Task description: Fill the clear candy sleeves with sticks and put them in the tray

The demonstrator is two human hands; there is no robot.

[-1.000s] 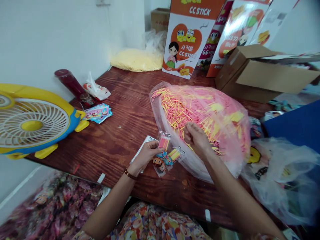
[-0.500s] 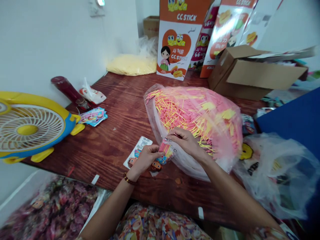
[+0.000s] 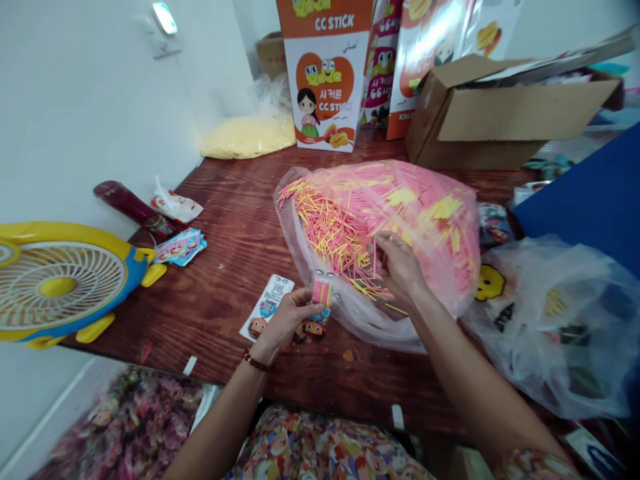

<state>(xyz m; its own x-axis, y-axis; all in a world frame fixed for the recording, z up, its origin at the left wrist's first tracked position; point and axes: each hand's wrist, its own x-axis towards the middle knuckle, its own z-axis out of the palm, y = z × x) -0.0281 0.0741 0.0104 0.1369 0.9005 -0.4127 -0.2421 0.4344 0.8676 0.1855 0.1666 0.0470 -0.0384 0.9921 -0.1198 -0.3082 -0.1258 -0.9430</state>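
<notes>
My left hand (image 3: 291, 315) pinches a small printed packet (image 3: 323, 291) upright above the table. Pink and yellow sticks show through the packet's clear upper part. Over the large clear plastic bag (image 3: 357, 321), my right hand (image 3: 403, 267) has its fingertips pinched, and a thin pink stick (image 3: 375, 259) hangs from them. A heap of loose pink and yellow sticks (image 3: 330, 230) fills the bag, spilling toward its mouth just left of that hand. Flat on the table beside my left hand lies a printed packet or stack of packets (image 3: 270, 303).
At left stand a yellow and blue fan (image 3: 57, 287), more packets (image 3: 183, 247), tissues (image 3: 177, 205) and a dark red bottle (image 3: 125, 200). Printed cartons (image 3: 325, 80), a yellow-filled bag (image 3: 250, 137) and an open cardboard box (image 3: 500, 113) line the back. A clear bag (image 3: 560, 327) sits right.
My right hand has left the packet and moved right, over the sticks in the bag. The packet stays in my left hand, now more upright. The whole view has shifted slightly.
</notes>
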